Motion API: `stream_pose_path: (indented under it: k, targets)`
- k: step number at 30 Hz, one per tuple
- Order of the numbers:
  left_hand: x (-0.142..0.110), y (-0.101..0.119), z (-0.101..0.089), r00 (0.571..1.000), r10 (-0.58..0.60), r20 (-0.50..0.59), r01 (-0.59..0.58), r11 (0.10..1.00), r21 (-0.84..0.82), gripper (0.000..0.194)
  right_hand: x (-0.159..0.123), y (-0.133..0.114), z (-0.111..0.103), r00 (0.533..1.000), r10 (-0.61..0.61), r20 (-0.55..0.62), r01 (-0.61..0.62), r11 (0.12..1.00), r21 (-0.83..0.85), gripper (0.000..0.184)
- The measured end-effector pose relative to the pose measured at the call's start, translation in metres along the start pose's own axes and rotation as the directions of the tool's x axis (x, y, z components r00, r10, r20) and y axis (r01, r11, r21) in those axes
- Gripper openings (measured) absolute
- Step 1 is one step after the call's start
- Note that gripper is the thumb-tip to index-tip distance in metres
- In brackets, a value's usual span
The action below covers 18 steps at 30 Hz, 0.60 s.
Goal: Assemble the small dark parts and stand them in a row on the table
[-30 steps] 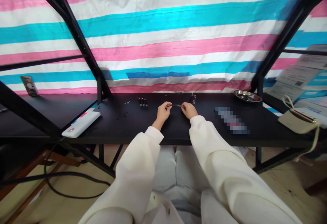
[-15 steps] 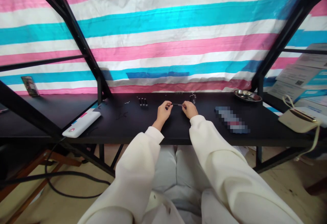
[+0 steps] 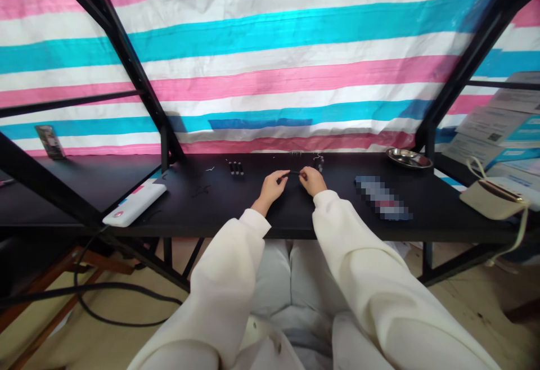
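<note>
My left hand (image 3: 272, 187) and my right hand (image 3: 313, 181) face each other above the black table. A thin dark rod (image 3: 295, 173) spans the short gap between their fingertips, roughly level. The right hand's fingers are closed around its right end. At the left end, the thumb and forefinger of my left hand pinch it. Its exact kind is too small to make out. To the left stand several short dark cylinders with pale ends (image 3: 237, 168). Behind my right hand lie more small dark cylinders (image 3: 320, 163), partly hidden, beside a white strand.
On the table (image 3: 219, 207) are a white power bank-like box (image 3: 135, 206) at left, a blurred blue packet (image 3: 382, 197), a round metal dish (image 3: 409, 158) and a beige bag (image 3: 491, 198) at right. Black frame posts (image 3: 145, 91) rise on both sides, before a striped sheet.
My left hand's fingers have shifted slightly right along the rod, and less of it shows between the hands. The light stretch beside my right fingers is no longer visible. My right hand barely moves.
</note>
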<state>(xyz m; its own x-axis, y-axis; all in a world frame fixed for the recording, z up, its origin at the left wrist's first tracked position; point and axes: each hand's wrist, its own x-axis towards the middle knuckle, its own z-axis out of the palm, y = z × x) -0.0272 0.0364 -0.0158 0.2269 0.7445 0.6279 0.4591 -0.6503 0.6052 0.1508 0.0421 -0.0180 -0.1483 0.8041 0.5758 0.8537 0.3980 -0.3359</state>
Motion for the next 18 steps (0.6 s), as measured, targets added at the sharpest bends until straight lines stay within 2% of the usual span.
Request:
stream_pose_path:
  k: [6,18]
  targets:
    - [-0.0005,0.0014,-0.0001,0.999,-0.004,0.038,0.005,1.0,-0.008,0.035,0.0002,-0.0007,-0.001,1.0,0.016,0.009,-0.016,1.0,0.01,0.008]
    - [-0.0021,0.0027,-0.001,0.984,0.008,0.177,-0.013,1.0,0.024,0.067,-0.0028,-0.0079,-0.0026,1.0,-0.001,0.027,0.0,1.0,0.019,0.019]
